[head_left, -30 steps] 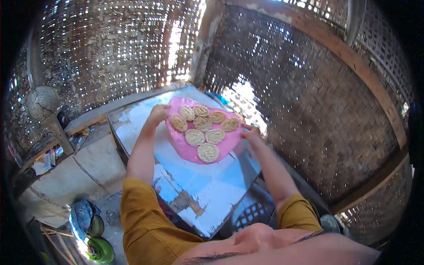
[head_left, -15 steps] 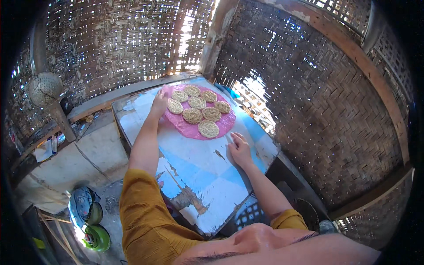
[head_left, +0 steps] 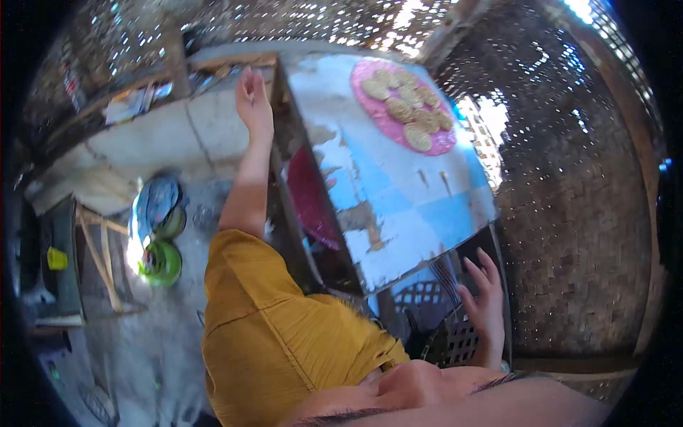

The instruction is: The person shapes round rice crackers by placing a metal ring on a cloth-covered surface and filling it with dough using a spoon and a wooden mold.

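My left hand (head_left: 254,108) is raised beyond the table's left edge, fingers stretched out and nothing in them. My right hand (head_left: 485,295) hangs off the near right corner, empty, its fingers spread. Between them stands a table (head_left: 398,206) with a worn, peeling white and blue top. At its far end lies a round pink sheet (head_left: 388,124). Several flat, round, pale tan cakes (head_left: 417,136) with a coarse, stringy texture rest on that sheet. Neither hand touches the table or the cakes.
A dark pink round thing (head_left: 313,203) sits under the table top at its left. A green gas cylinder (head_left: 162,263) and a blue covered container (head_left: 158,203) stand on the floor to the left. A woven wall (head_left: 569,249) closes off the right; a black lattice basket (head_left: 459,341) is near my right hand.
Both hands have moved away from the pink sheet, the left off the table's left side, the right back past the near right corner. The view has swung left.
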`<state>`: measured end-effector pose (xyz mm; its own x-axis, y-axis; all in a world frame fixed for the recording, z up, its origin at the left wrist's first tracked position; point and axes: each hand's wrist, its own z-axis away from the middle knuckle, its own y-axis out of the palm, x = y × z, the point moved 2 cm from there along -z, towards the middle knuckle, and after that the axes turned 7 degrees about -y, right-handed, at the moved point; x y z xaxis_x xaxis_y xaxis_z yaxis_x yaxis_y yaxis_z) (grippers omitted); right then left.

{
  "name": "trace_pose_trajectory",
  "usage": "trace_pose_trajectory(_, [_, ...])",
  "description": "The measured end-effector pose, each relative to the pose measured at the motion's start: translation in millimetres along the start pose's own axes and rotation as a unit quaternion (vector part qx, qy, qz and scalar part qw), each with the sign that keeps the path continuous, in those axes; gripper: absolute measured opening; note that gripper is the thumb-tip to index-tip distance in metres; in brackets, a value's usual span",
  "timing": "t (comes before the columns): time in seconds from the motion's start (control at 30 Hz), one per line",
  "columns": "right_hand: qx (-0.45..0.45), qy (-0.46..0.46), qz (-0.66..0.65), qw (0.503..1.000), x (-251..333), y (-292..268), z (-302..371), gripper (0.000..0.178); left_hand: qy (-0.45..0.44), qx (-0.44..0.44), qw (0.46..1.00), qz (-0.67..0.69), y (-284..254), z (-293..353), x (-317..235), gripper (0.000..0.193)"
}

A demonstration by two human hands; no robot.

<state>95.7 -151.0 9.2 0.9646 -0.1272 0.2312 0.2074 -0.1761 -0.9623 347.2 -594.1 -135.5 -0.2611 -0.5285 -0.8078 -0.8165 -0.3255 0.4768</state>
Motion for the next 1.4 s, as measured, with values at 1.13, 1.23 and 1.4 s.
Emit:
trace_pose_trajectory(1.13, [-0.009, 0.09, -0.078, 0.993, 85, 21, 173, 0.045, 0.112, 0.441, 0.754, -0.474, -80, 204, 7, 0.017])
trace_pose_trajectory(1.23, [0.012, 0.053, -0.105, 0.993, 93, 28, 163, 0.045, 0.369, 0.255, 0.809, -0.38, -114, 164, -39, 0.011])
trace_pose_trajectory(1.4, [-0.006, 0.079, -0.352, 0.933, 96, 62, 150, 0.052, 0.407, 0.184, 0.845, -0.294, -117, 137, -124, 0.012])
